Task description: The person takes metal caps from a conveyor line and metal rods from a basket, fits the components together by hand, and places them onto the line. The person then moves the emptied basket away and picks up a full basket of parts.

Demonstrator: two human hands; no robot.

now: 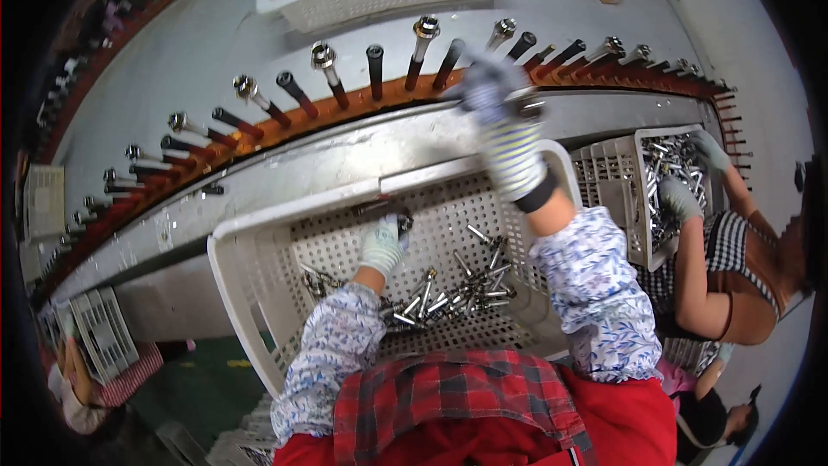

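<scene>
The pale-gloved left hand (382, 246) reaches into a pale grey, perforated plastic basket (448, 198), near loose, slender, shiny metal fittings (427, 295) on its floor; whether it grips one cannot be told. The striped-gloved, dark-fingered right hand (498, 88), blurred over a curved orange rail (274, 133) of standing dark rods (375, 69), hides its grip too. The basket sits against the grey metal worktop (319, 155), apparently for easy reach; spacing seemingly keeps rods and flared, mirror-bright tops (323, 53) separate.
</scene>
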